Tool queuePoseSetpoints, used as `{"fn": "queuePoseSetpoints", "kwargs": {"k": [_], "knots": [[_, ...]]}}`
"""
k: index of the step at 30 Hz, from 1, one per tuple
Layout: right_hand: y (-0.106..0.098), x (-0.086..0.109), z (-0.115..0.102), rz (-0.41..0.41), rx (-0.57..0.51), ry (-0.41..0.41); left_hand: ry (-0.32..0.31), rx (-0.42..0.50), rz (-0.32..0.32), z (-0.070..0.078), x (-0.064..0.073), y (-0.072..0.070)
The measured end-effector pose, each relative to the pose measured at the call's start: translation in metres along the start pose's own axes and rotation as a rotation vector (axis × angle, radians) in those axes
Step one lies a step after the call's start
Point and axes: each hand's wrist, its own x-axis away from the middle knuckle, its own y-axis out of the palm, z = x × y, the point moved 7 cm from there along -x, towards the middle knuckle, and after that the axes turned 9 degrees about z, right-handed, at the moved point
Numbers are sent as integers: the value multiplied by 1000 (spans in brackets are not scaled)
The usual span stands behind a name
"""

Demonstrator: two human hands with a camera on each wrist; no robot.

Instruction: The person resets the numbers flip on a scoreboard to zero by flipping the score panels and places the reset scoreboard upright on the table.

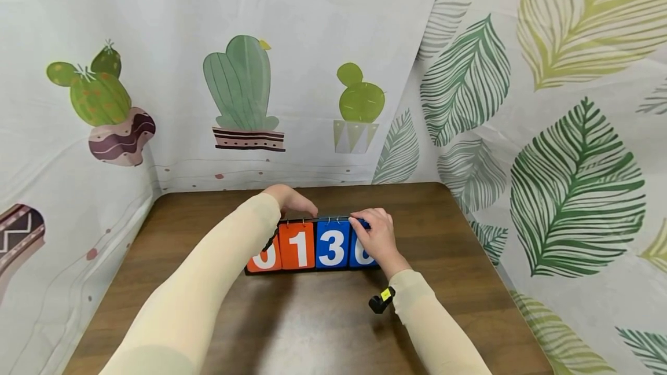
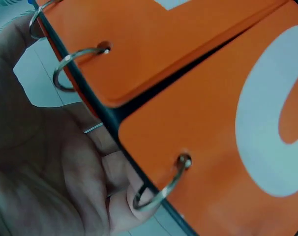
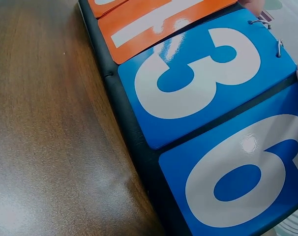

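Note:
A flip scoreboard (image 1: 332,245) with a black base stands on the table, two orange cards on the left and two blue on the right. It reads 0, 1, 3, 6, the cards hanging from metal rings (image 2: 65,61) along the top edge. My left hand (image 1: 292,200) holds that edge at the left; in the left wrist view its fingers (image 2: 122,172) curl behind the board. At the upper right corner my right hand (image 1: 376,235) grips the board, covering part of the 6. Only a sliver of that hand shows in the right wrist view.
The brown wooden table (image 1: 323,328) reaches back to a white curtain (image 1: 312,16) printed with cacti. Another curtain (image 1: 573,190) with large leaves hangs along the right side. A small black device (image 1: 382,300) with a yellow mark sits at my right wrist.

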Motion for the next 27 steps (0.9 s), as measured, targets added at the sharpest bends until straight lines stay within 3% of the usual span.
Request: {"fn": "queuePoseSetpoints", "kwargs": {"k": [14, 27], "knots": [[-1, 1, 1, -2, 19, 9, 2, -4, 41, 6, -5, 3], [1, 1, 3, -1, 18, 8, -28, 36, 44, 3, -1, -5]]}}
